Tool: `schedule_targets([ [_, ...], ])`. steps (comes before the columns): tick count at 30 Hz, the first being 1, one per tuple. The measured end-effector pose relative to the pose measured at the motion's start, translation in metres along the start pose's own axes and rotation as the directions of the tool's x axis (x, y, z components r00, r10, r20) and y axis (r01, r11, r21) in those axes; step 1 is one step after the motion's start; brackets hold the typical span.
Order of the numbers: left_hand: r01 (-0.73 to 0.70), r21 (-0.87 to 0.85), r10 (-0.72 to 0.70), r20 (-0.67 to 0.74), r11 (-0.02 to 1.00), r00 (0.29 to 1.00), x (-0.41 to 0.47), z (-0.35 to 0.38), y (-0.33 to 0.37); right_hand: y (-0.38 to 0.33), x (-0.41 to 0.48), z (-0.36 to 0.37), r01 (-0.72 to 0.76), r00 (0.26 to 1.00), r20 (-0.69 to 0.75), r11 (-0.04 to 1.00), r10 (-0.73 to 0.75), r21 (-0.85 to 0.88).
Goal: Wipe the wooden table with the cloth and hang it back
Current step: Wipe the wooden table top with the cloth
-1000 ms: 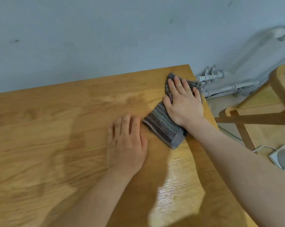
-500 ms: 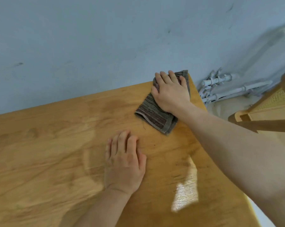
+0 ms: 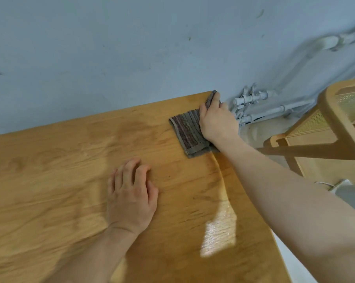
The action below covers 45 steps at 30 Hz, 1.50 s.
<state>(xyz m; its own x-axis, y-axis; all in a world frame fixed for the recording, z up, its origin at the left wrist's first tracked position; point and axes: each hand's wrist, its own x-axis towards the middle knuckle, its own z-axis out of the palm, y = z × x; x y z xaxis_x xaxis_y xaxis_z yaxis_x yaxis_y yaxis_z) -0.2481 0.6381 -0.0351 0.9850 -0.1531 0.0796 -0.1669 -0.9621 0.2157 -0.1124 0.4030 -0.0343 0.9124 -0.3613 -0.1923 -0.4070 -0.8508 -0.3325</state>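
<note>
A grey striped cloth [image 3: 187, 132] lies folded on the wooden table [image 3: 60, 156] at its far right corner. My right hand [image 3: 216, 121] presses down on the cloth's right part, with the fingers curled over the cloth at the table's right edge. One end of the cloth sticks up past my fingertips at the corner. My left hand [image 3: 131, 196] rests flat on the bare tabletop, nearer to me and left of the cloth, holding nothing.
A pale blue wall [image 3: 131, 48] runs right behind the table. White pipes [image 3: 252, 104] sit low beside the table's far right corner. A wooden chair with cane panels [image 3: 325, 127] stands to the right. A bright glare patch [image 3: 219, 233] lies near the table's right edge.
My right hand has slid the cloth away from me and to the right, up to the far right corner of the table. My left hand has stayed flat on the table.
</note>
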Motion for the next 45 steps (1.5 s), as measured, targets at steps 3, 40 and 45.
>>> schedule_targets([
  [3,0.012,0.001,-0.012,0.029,1.000,0.999,0.001,-0.002,0.002,0.012,-0.058,0.006,0.040,0.999,-0.022,0.993,-0.043,-0.114],
  [40,-0.046,-0.001,0.046,0.050,0.999,0.998,0.003,-0.003,0.001,0.111,-0.251,0.003,0.301,0.953,0.103,0.913,-0.284,-0.273],
  [45,-0.092,-0.015,0.092,0.012,0.996,0.996,-0.006,-0.004,0.001,0.066,-0.163,0.005,0.198,0.980,0.021,0.950,-0.199,-0.243],
])
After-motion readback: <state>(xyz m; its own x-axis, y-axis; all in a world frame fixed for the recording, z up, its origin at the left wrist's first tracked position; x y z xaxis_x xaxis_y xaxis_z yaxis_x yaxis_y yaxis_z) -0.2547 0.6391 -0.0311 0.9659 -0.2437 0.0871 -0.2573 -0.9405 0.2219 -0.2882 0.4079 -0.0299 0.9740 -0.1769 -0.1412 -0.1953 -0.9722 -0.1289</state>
